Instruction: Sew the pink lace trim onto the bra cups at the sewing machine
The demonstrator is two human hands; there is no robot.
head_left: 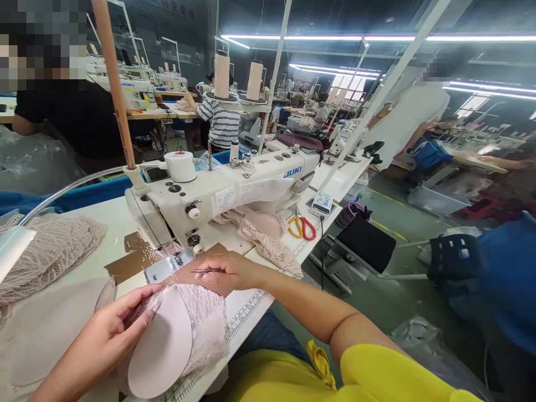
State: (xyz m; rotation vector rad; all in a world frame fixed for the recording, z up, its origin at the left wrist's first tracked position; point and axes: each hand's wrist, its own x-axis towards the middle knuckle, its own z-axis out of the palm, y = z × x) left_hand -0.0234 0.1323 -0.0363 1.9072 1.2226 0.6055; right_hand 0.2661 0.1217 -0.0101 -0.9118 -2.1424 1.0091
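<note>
A white sewing machine (234, 190) stands across the table, with its metal plate (161, 268) at the needle end. My left hand (119, 324) pinches the upper edge of a pale pink oval cup (163, 346) that has lace fabric (205, 318) along its right side. In my right hand (228, 271) is a thin dark metal tool (205, 271), its tip pointing left over a brown board (201, 259). That hand is just above the lace, right of the metal plate.
Piled lace (62, 245) and another pale cup (54, 335) lie at the left. More lace (272, 237) rests beneath the machine arm. Scissors (302, 228) with yellow and red handles lie beyond it. A measuring strip (247, 307) follows the table edge. People sit and stand in the background.
</note>
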